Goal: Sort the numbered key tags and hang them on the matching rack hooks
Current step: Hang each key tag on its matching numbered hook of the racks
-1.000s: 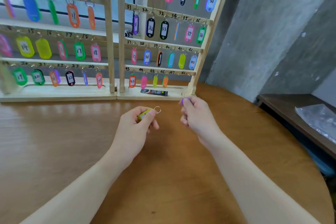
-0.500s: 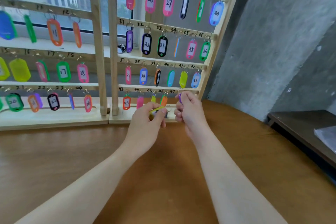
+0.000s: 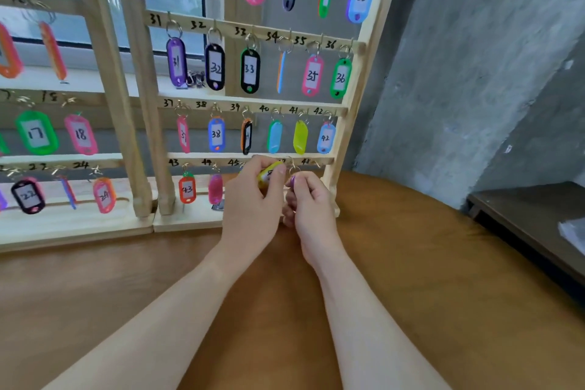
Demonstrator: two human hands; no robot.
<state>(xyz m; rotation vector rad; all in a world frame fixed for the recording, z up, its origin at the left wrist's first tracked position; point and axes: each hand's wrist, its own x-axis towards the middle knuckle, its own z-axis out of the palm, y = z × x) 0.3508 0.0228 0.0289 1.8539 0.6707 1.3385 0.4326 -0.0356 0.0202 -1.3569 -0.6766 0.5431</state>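
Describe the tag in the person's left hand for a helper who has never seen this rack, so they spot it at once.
Start at the right-hand wooden rack standing on the brown table and go to its bottom rail, numbered 43 onward. There the left hand pinches a yellow tag by the rail. It is the only yellow one in a grip; the right hand beside it holds a purple tag.

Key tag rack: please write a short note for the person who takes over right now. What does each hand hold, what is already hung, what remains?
Left hand pinches a yellow tag at the bottom rail of the right rack; its number is hidden.
Right hand grips a purple tag, its ring near the hooks marked 47 and 48.
Done: rows 31 to 42 are filled; tag 43 and a pink tag under 44 hang in the bottom row.
Left: hang both held tags on the matching hooks. Hooks 45 and 46 are hidden behind the hands, so check them.
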